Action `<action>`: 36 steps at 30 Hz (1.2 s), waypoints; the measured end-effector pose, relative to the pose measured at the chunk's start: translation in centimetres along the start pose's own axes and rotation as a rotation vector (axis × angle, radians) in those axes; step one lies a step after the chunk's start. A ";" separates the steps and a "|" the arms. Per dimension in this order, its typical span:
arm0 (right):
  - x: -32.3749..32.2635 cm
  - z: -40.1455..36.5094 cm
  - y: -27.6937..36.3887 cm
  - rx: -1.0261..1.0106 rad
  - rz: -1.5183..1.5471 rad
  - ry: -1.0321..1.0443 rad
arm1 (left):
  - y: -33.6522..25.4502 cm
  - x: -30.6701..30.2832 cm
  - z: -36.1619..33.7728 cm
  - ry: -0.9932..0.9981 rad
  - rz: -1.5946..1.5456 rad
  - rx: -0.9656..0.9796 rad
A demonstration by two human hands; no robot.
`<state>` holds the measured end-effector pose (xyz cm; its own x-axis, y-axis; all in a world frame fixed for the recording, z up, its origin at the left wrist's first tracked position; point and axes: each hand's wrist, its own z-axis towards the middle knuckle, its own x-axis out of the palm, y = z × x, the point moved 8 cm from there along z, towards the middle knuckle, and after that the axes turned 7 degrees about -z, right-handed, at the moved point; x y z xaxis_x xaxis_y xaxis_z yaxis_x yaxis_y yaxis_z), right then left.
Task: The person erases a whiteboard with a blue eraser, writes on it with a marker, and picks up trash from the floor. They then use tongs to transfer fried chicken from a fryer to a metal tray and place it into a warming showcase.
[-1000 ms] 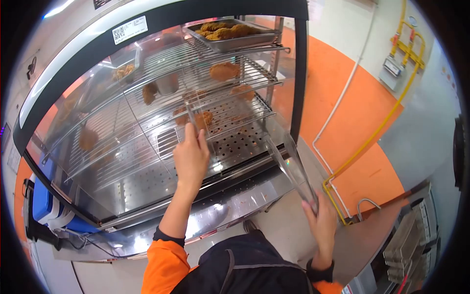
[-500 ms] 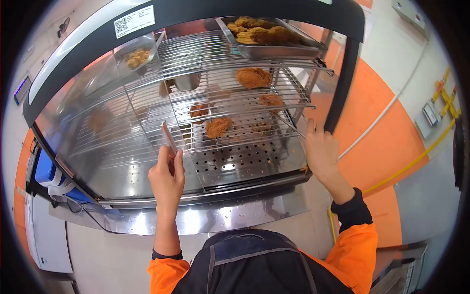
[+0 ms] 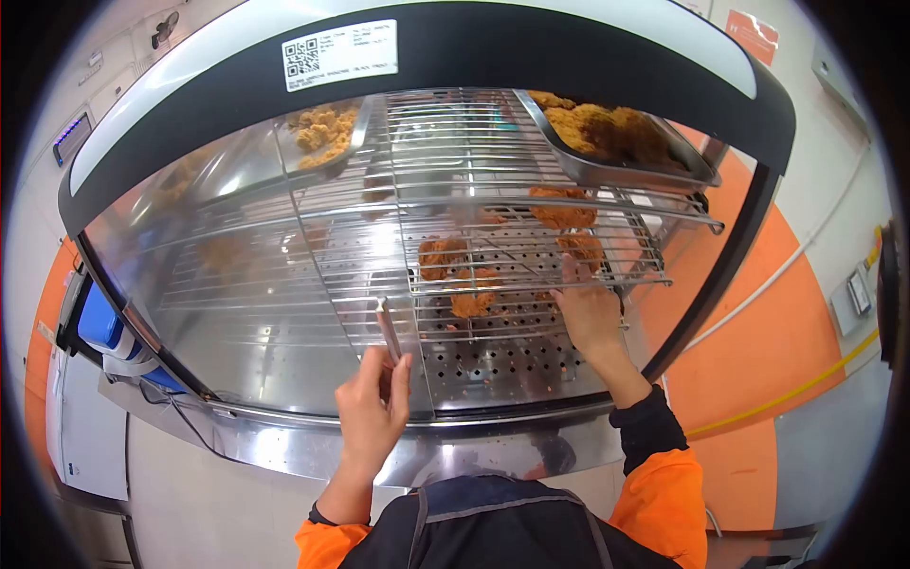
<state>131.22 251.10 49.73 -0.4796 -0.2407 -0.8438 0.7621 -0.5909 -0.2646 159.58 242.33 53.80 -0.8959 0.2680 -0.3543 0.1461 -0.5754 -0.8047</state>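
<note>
My left hand (image 3: 373, 408) is closed around a thin, flat reddish-brown thing (image 3: 389, 327), held upright before the glass door; its kind I cannot tell. Inside the display warmer my right hand (image 3: 592, 313) grips slim metal tongs (image 3: 514, 263), which point left over the racks. Near them lie several pieces of fried chicken: a front piece (image 3: 473, 296), a piece behind it (image 3: 442, 256), one just beyond my right fingers (image 3: 581, 248), and a larger one (image 3: 561, 207) farther back. The wire rack (image 3: 531, 327) crosses over a perforated metal floor (image 3: 502, 370).
A metal tray (image 3: 616, 174) of fried chicken stands on the upper right shelf; another tray (image 3: 358, 142) is at upper left behind glass. The warmer's dark top frame (image 3: 493, 52) arches above my hands. A steel counter edge (image 3: 313, 455) runs along the front.
My right hand has moved from the warmer's right side inward over the rack, the tongs now pointing left. The view has shifted closer. My left hand keeps its flat thing upright.
</note>
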 end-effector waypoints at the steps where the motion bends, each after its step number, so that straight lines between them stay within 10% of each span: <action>1: 1.4 0.3 0.0 -0.034 -0.026 -0.119 | 0.0 0.0 0.0 0.003 -0.004 -0.004; 8: 2.4 1.7 0.1 -0.186 0.140 -0.143 | 0.8 0.0 0.0 0.002 -0.011 -0.010; 10: 5.7 1.4 -1.8 0.116 0.924 -0.121 | 1.0 0.0 0.0 -0.003 -0.026 -0.007; 12: 5.5 1.0 -2.0 0.167 0.954 -0.188 | 0.9 0.1 0.1 -0.004 -0.052 -0.013; 17: -1.4 -0.2 -0.1 -0.049 0.020 -0.218 | 1.1 0.1 0.0 -0.016 -0.050 0.017; 23: -5.3 -5.8 -2.6 0.114 0.171 -0.046 | 1.3 0.1 0.0 -0.024 -0.046 0.041; 36: -0.3 -17.9 -6.4 0.930 1.471 0.547 | 1.7 0.5 -0.2 -0.038 -0.118 0.026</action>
<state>134.22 268.75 43.30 0.6075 -0.7646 -0.2153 -0.1687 -0.3890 0.9057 159.48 241.64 52.18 -0.9216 0.3055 -0.2394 0.0287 -0.5614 -0.8270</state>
